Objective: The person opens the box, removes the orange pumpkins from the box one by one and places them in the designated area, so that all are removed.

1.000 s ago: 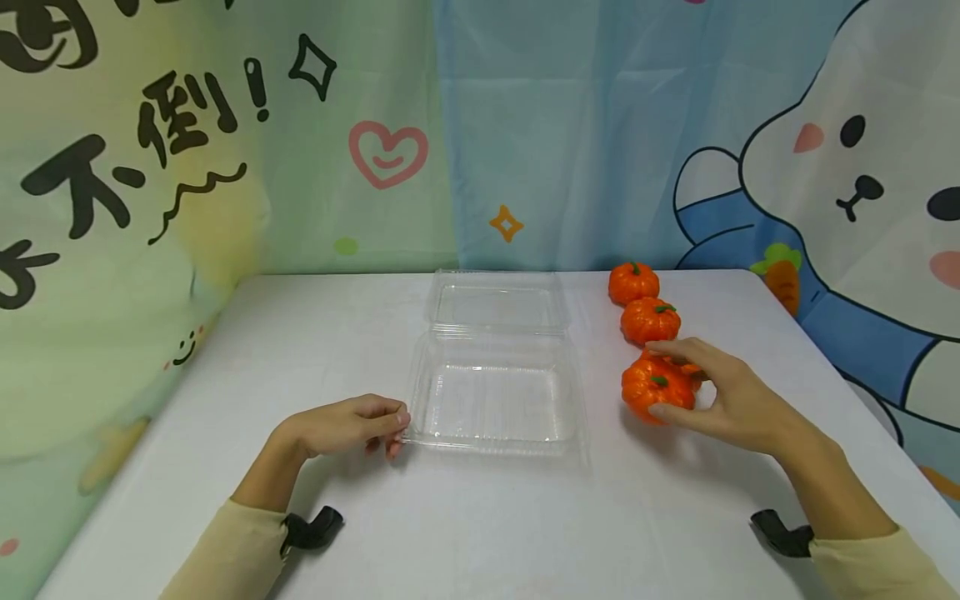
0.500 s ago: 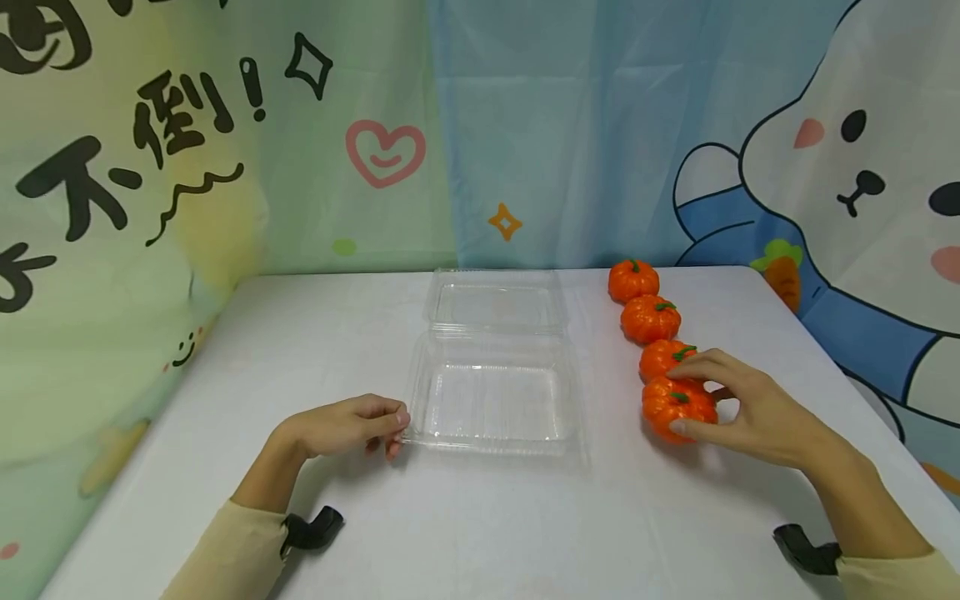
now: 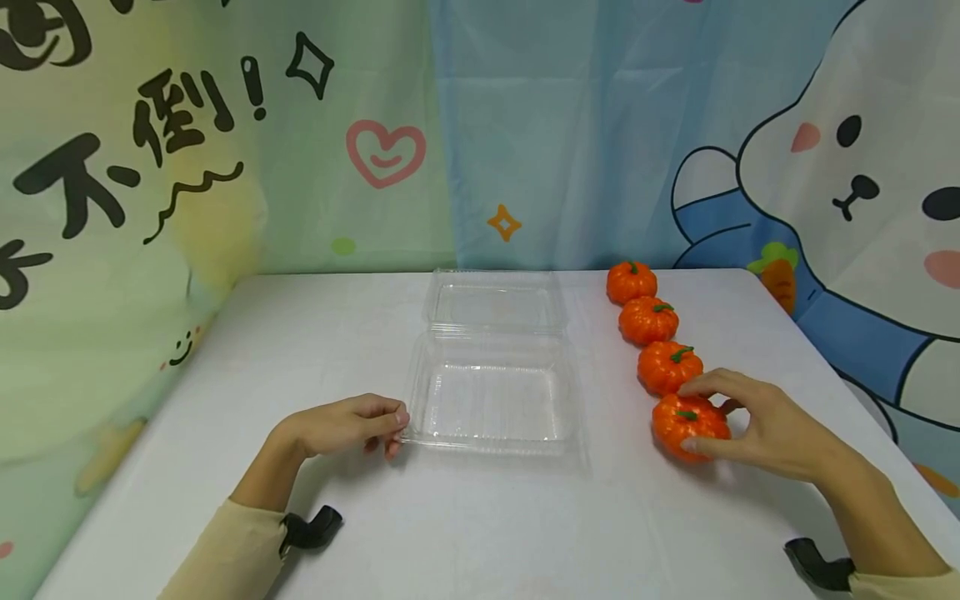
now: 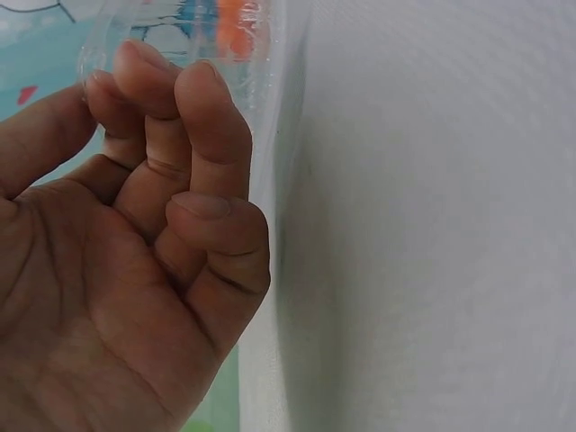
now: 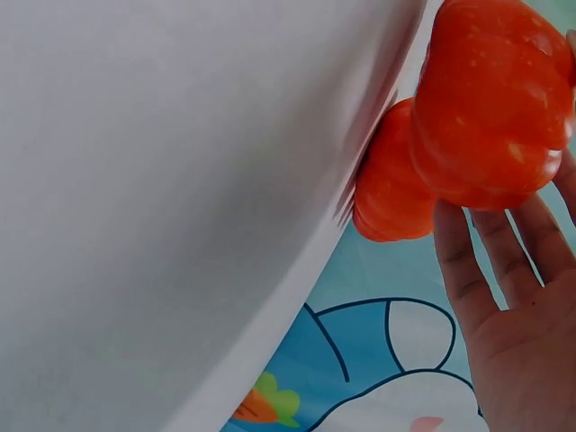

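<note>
A clear plastic clamshell box lies with its lid folded back on the white table. At its near left corner, the thumb and fingers of my left hand pinch the rim; the left wrist view shows the box edge at the fingertips. My right hand grips the nearest small orange toy pumpkin, thumb on the near side and fingers on the far side. In the right wrist view this pumpkin partly covers another pumpkin behind it.
Beyond the gripped pumpkin, more orange pumpkins stand in a slanting row: one close behind, a middle one and a far one by the table's back edge. A printed cloth hangs behind the table.
My right hand has moved nearer and to the right with its pumpkin. The pumpkin behind it, mostly covered before, now shows. The left hand and the box have stayed put.
</note>
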`<action>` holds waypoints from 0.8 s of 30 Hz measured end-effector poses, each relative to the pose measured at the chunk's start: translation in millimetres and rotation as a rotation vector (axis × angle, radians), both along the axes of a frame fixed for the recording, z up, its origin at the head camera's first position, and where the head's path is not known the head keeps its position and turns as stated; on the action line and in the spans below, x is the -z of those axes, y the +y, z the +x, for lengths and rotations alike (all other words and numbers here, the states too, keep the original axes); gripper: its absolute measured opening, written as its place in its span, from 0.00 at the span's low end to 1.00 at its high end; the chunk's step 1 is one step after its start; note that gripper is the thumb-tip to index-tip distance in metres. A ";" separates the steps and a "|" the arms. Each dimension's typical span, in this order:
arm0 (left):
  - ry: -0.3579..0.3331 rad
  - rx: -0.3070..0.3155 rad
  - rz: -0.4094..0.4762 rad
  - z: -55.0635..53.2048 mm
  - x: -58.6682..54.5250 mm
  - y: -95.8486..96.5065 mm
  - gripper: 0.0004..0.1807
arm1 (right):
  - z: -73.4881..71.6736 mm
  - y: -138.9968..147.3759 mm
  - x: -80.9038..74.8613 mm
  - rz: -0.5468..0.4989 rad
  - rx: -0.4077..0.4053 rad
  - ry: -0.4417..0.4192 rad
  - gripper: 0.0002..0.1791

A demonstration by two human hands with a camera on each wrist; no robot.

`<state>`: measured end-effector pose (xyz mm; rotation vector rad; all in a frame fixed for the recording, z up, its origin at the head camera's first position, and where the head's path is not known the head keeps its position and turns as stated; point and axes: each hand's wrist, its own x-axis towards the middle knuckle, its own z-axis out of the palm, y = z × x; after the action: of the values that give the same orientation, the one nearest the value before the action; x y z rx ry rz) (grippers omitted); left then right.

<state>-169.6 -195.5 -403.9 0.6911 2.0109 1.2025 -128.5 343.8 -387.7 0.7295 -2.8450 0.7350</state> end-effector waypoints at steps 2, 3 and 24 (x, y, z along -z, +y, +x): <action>0.001 0.003 0.002 -0.3 -0.3 0.7 0.21 | 0.7 1.9 0.5 0.006 0.001 -0.009 0.31; 0.002 0.005 0.002 -0.5 -0.4 1.0 0.21 | 1.3 2.7 0.6 0.007 0.003 -0.012 0.31; 0.057 -0.019 -0.014 -1.5 -1.7 -7.0 0.23 | 3.6 12.9 2.9 -0.021 0.069 -0.023 0.30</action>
<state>-171.0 -202.4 -402.3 0.7090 2.0751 1.1907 -124.9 356.7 -390.5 0.6210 -2.8620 0.7668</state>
